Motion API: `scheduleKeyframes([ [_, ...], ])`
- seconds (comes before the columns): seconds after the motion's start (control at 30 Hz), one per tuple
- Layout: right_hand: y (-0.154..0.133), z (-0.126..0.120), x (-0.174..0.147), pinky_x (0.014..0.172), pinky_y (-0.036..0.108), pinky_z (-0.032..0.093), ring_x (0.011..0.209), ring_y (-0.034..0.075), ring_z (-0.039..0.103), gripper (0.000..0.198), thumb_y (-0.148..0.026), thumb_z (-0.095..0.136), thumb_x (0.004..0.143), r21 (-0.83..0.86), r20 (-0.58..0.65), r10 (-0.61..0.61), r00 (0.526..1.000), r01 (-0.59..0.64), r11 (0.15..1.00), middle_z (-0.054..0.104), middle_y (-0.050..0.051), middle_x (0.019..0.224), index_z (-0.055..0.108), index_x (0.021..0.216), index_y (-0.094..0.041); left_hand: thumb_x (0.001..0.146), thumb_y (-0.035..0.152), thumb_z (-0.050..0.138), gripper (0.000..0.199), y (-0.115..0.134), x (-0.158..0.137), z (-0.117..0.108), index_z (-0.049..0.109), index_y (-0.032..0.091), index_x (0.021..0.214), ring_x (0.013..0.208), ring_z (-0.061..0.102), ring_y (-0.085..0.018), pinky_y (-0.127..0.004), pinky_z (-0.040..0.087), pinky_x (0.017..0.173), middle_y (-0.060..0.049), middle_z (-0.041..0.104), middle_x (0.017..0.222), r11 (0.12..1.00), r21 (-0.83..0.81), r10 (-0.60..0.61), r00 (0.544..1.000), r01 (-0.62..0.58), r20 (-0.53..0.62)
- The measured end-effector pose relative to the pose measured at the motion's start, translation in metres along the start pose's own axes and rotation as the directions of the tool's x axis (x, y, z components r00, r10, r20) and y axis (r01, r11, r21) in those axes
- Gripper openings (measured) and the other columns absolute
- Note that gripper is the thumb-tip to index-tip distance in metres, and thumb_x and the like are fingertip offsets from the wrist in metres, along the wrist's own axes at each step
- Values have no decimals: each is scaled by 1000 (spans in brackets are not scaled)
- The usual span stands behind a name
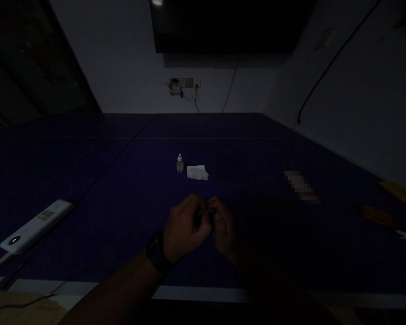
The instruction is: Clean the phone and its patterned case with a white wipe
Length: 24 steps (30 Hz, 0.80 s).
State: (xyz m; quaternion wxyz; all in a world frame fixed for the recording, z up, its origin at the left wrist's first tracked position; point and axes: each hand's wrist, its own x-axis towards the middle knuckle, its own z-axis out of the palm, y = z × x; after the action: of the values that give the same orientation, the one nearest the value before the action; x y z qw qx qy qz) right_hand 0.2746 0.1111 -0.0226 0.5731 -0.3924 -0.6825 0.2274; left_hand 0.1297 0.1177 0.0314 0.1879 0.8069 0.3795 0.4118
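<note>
My left hand (186, 230), with a dark watch on its wrist, is closed near the middle of the table's front part. Right beside it, my right hand (225, 228) is closed too. Between the fingers of both is a small dark object (208, 211); the dim light and the fingers hide what kind it is. Beyond the hands a white crumpled tissue or cloth (197, 172) lies flat. Just left of it a small clear bottle with a white dropper cap (180, 164) stands upright.
A long white device like a power bank (37, 225), with a cable, lies at left on the dark blue table (122, 253). To the right are a blurred-out pale item (301, 186) and an orange-brown oval thing (379, 215). A large screen (230, 27) hangs on the far wall.
</note>
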Motion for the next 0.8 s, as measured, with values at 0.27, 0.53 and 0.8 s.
scheduleKeyframes([
  [0.27, -4, 0, -6, 62, 35, 39, 68, 20, 48, 35, -44, 26, 104, 58, 12, -161, 987, 160, 985, 48, 2, 77, 47, 85, -24, 97, 26, 43, 13, -4, -15, 2, 50, 21, 86, 64, 56, -15, -27, 42, 58, -1, 58, 75, 976, 78, 200, 979, -201, 21],
  [0.53, -4, 1, -14, 61, 35, 38, 66, 19, 46, 35, -44, 28, 103, 150, 20, -125, 992, 121, 981, 46, 1, 75, 46, 81, -24, 100, 24, 44, 13, -8, -19, -2, 50, 21, 89, 67, 58, -14, -26, 44, 61, -2, 60, 80, 966, -42, 258, 963, -255, 79],
  [0.8, 2, -3, -23, 68, 37, 41, 74, 21, 49, 37, -46, 26, 105, 235, 76, -97, 992, 77, 969, 48, 2, 81, 49, 86, -24, 104, 32, 45, 22, -8, -11, -15, 51, 20, 87, 75, 56, -15, -27, 44, 69, -2, 59, 83, 947, -279, 229, 942, -159, 244],
])
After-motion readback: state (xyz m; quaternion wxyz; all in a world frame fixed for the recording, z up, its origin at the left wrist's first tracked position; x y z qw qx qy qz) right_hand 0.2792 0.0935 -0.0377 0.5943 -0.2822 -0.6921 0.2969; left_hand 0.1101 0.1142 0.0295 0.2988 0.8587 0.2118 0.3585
